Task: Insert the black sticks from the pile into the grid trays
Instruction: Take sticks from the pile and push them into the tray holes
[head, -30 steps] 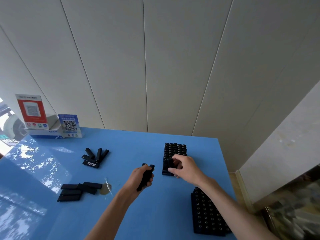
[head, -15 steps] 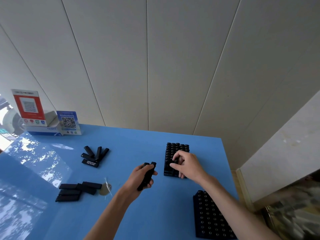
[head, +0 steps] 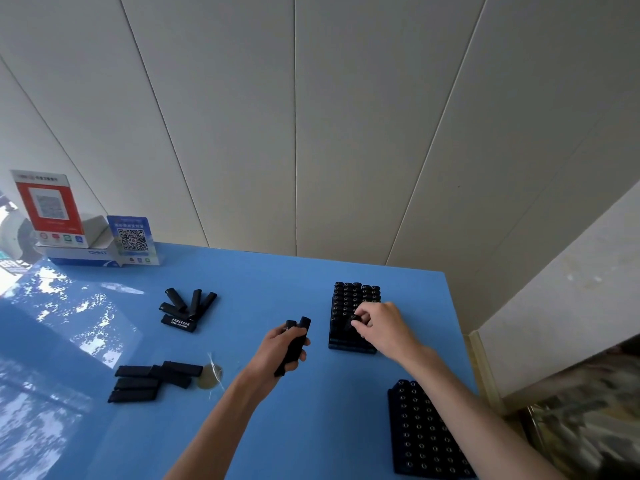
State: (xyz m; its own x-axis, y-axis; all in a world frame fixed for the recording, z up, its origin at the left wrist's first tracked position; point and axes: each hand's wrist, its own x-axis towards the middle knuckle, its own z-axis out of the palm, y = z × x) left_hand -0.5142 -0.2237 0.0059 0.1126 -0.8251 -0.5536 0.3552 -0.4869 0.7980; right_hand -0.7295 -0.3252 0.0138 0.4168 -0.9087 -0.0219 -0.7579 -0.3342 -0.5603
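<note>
- Head view: our right hand sits over the near half of the far tray, fingers curled and pinching a stick that stands in the grid; a second ago the same hand was at the tray's near edge, and it has since crept a little further in, so we judge one stick is being seated right now.
- Our left hand grips two spare sticks in a fist, held upright just left of that tray; it has kept that hold and place throughout, which suggests it serves as the feeder for the next insertions.
- The near tray lies at the desk's right front corner, partly under our right forearm; whether its holes are filled we cannot tell.
- Much is left: a loose fan of sticks lies far left, and a flat stack of sticks lies nearer, untouched over the last second.
- Beside that stack rest a small brownish disc and a scrap of clear film.
- The blue desk is glossy and mirrors bright window light on its left; two QR-code signs and a white box stand at its far left corner; pale panelled walls close the room behind, and a stone ledge runs along the right.
</note>
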